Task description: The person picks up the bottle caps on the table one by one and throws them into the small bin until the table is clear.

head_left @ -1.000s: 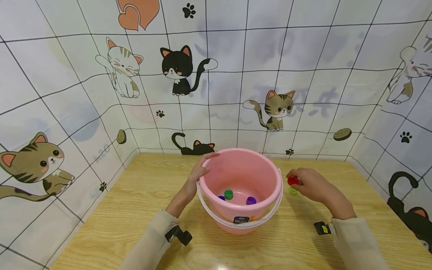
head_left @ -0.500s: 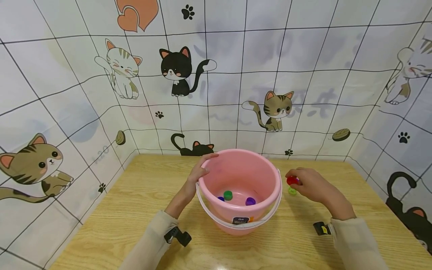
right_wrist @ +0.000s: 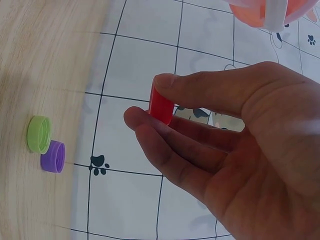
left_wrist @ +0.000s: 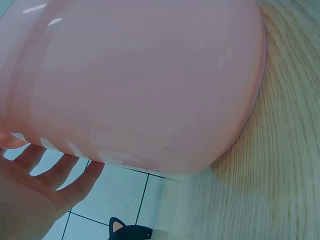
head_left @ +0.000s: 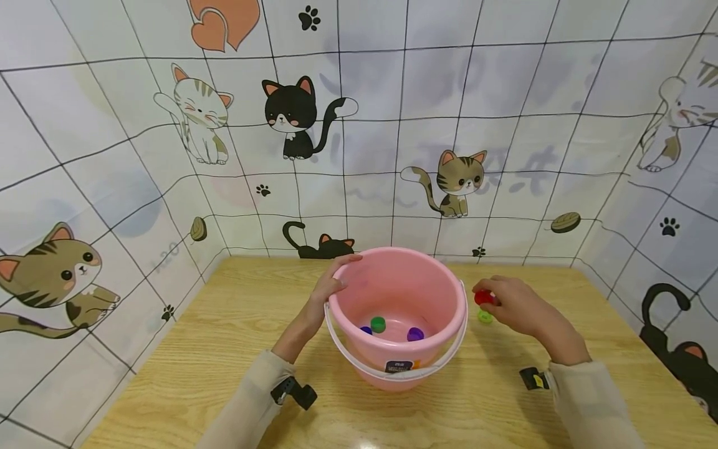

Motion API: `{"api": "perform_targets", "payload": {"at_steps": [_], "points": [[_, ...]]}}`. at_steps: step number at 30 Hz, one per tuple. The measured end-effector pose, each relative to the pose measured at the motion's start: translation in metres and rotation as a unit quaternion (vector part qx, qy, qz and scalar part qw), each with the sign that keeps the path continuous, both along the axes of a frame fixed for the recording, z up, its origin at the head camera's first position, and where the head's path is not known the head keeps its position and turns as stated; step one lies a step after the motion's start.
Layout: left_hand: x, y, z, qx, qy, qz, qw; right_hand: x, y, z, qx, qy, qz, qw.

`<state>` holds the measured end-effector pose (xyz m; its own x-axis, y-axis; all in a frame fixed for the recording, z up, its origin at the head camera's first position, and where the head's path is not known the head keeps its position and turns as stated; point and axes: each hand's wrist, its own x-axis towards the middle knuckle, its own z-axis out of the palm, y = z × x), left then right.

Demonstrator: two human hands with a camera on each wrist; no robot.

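Observation:
A pink bucket [head_left: 401,349] stands on the wooden table, with a green cap [head_left: 378,324], a purple cap [head_left: 416,334] and a blue-purple cap [head_left: 366,330] inside. My left hand [head_left: 324,293] grips its left rim; in the left wrist view the fingers of that hand [left_wrist: 47,192] lie along the bucket wall [left_wrist: 140,85]. To the right of the bucket, my right hand [head_left: 518,305] pinches a red cap [head_left: 484,297] between thumb and fingers, raised off the table. The right wrist view shows the red cap [right_wrist: 161,104] in that hand [right_wrist: 225,135].
A light green cap [head_left: 485,317] lies on the table below my right hand. Beside it, in the right wrist view, is a purple cap [right_wrist: 53,157] next to the green one [right_wrist: 39,134]. The bucket's white handle [head_left: 392,376] hangs at its front. Cat-print sheeting surrounds the table.
The red cap and my right hand have risen very slightly. My left hand stays on the rim. The whole head view has shifted a little.

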<state>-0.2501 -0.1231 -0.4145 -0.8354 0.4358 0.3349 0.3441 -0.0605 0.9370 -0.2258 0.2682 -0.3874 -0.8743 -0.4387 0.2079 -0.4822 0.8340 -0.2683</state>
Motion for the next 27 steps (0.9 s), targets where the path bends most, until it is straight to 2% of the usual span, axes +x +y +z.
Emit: {"api": "perform_targets", "payload": {"at_steps": [9, 27], "points": [[-0.0006, -0.0006, -0.0008, -0.007, 0.007, 0.009, 0.9999, 0.0009, -0.0019, 0.0017, 0.001, 0.002, -0.004, 1.0000], [-0.0024, 0.0000, -0.0028, -0.002, 0.004, 0.001, 1.0000, 0.0062, -0.0033, 0.0075, -0.001, 0.024, 0.004, 0.9997]]}}
